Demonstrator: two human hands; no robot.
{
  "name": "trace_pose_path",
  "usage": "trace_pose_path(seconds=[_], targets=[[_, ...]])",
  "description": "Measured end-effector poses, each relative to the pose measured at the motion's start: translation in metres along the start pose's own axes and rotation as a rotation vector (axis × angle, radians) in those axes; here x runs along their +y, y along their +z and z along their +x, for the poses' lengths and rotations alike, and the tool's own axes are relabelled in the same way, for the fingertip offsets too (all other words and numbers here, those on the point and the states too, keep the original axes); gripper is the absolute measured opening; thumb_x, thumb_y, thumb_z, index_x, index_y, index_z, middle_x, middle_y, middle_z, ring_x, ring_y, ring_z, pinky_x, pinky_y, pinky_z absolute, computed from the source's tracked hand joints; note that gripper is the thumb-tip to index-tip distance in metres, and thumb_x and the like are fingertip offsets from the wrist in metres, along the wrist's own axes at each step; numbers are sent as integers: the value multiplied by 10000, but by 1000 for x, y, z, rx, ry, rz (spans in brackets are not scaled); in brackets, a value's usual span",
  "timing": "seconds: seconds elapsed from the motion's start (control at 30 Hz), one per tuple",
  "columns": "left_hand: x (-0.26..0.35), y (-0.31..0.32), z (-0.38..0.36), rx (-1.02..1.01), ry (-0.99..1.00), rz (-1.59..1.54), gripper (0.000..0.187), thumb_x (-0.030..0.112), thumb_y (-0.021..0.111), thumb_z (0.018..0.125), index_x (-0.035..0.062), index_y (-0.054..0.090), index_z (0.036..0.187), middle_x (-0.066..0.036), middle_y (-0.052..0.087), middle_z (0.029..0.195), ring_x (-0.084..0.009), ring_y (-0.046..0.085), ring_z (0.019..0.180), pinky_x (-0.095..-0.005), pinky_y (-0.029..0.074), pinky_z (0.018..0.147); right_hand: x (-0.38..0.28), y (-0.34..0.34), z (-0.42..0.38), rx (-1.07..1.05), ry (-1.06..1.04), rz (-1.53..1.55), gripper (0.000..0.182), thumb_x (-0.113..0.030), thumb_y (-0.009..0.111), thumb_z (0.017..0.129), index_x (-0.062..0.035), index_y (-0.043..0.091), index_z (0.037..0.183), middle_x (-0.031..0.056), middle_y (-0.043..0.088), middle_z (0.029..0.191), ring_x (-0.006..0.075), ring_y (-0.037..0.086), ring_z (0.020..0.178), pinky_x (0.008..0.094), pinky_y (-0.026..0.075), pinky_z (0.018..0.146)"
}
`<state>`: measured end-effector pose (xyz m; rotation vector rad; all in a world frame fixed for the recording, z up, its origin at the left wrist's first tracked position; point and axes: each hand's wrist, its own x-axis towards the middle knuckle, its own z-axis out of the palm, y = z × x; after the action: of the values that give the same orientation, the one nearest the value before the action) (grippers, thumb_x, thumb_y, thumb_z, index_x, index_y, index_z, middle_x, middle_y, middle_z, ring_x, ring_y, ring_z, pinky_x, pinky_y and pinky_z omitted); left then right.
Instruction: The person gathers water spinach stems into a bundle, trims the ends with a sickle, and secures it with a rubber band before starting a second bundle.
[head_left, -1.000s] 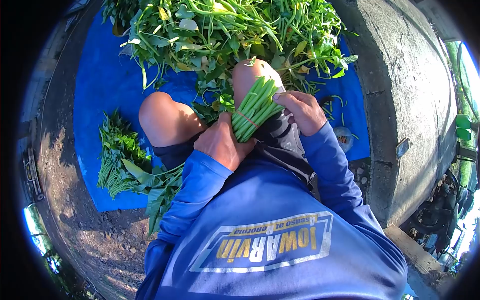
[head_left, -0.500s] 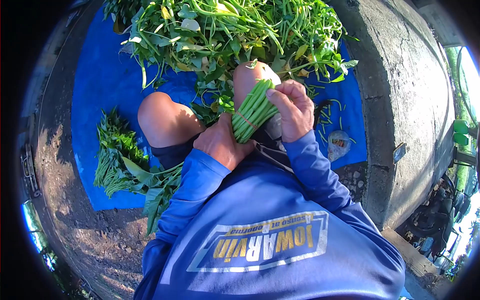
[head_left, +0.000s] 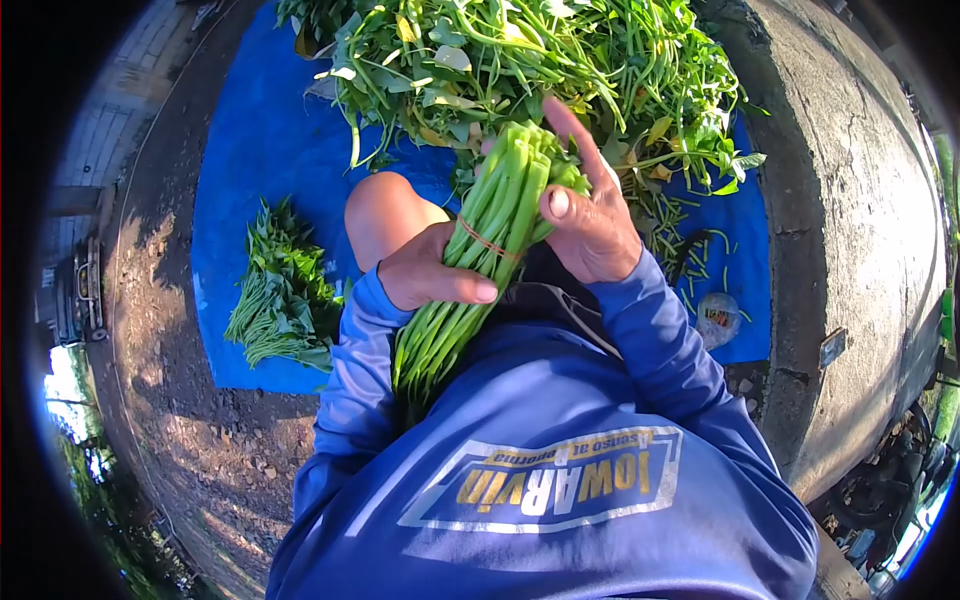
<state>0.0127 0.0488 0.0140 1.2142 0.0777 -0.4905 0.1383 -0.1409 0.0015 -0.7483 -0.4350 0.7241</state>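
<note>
The left hand (head_left: pixel 435 275) closes around the banded bundle of green stems (head_left: pixel 490 230), thumb across it near the rubber band (head_left: pixel 488 242); the right hand (head_left: pixel 592 225) spreads open beside its upper end, above the blue tarp (head_left: pixel 280 130).

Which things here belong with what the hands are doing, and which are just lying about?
Likely in the work:
left hand, gripping green stems
right hand, beside them
band around them
leafy heap
blue tarp

Seemingly lying about:
loose stem pieces
clear bag-like item, contents unclear
</note>
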Motion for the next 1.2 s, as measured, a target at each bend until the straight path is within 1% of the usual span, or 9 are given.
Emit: trace_pose_path(seconds=[0.07, 0.13, 0.37, 0.67, 0.7, 0.87, 0.97, 1.07, 1.2], targets=[[-12, -33, 26, -601, -112, 110, 540, 356, 779, 889, -1, 589, 1245, -73, 672, 1038, -173, 642, 967, -320, 518, 831, -6, 31, 16, 15, 2, 166, 991, -83, 806, 862, -201, 233, 1663, 267, 629, 1317, 432, 676, 1157, 590, 569, 982], [-25, -28, 15, -495, -29, -193, 598, 393, 781, 891, -6, 570, 1282, -98, 680, 1062, -194, 659, 972, -319, 535, 820, -4, 36, 28, 21, 98, 155, 919, -42, 781, 857, -154, 295, 1629, 223, 689, 1144, 376, 729, 980, 550, 618, 883], [41, 14, -25, 260, 275, 349, 708, 382, 895, 763, 3, 588, 1277, -70, 686, 1084, -180, 657, 982, -333, 528, 884, -11, 85, 58, 192, -26, 58, 678, -39, 770, 852, -15, 431, 1438, 170, 709, 979, 288, 729, 823, 470, 629, 702], [39, -2, -37, 388, 321, 342, 584, 179, 875, 720, 12, 661, 1236, -34, 698, 1048, -153, 649, 950, -329, 518, 859, -5, 69, 70, -57, 0, 15, 925, -175, 718, 940, -106, 148, 1665, 230, 616, 1367, 331, 646, 1218, 526, 542, 996], [37, -9, -38, 441, 294, 419, 558, 191, 875, 702, 18, 680, 1195, -39, 698, 1006, -158, 651, 912, -334, 518, 834, -14, 68, 65, -4, 75, -55, 1097, -150, 798, 854, -67, 72, 1672, 246, 383, 1541, 278, 642, 1197, 431, 548, 981], [34, -6, -29, 604, 210, 579, 488, 89, 808, 656, 35, 620, 1103, -1, 631, 909, -126, 593, 835, -311, 498, 771, -10, 75, 62, 50, -46, -454, 978, -182, 868, 826, 73, 274, 1560, 217, 682, 1228, 231, 702, 1067, 340, 585, 881], [48, -2, -34, 422, 421, 507, 474, 135, 820, 697, 23, 633, 1118, -18, 653, 920, -144, 619, 853, -311, 508, 784, 0, 68, 72, -16, -129, -184, 887, -142, 840, 852, 54, 325, 1548, 185, 680, 1258, 209, 709, 1040, 338, 588, 882], [50, 17, -38, 364, 256, 231, 492, 181, 830, 725, 10, 640, 1145, -48, 679, 959, -167, 648, 883, -315, 518, 802, 30, 44, 72, -135, 146, 111, 897, -359, 774, 912, -28, 310, 1605, 251, 614, 1379, 328, 671, 1190, 454, 560, 1029], [0, -30, -18, -82, 63, 32, 462, 201, 829, 772, 18, 643, 1154, -100, 705, 981, -214, 691, 887, -351, 556, 804, 35, 59, 66, -150, 223, 346, 872, -377, 800, 852, -117, 391, 1578, 202, 656, 1240, 368, 706, 1005, 481, 598, 894]])
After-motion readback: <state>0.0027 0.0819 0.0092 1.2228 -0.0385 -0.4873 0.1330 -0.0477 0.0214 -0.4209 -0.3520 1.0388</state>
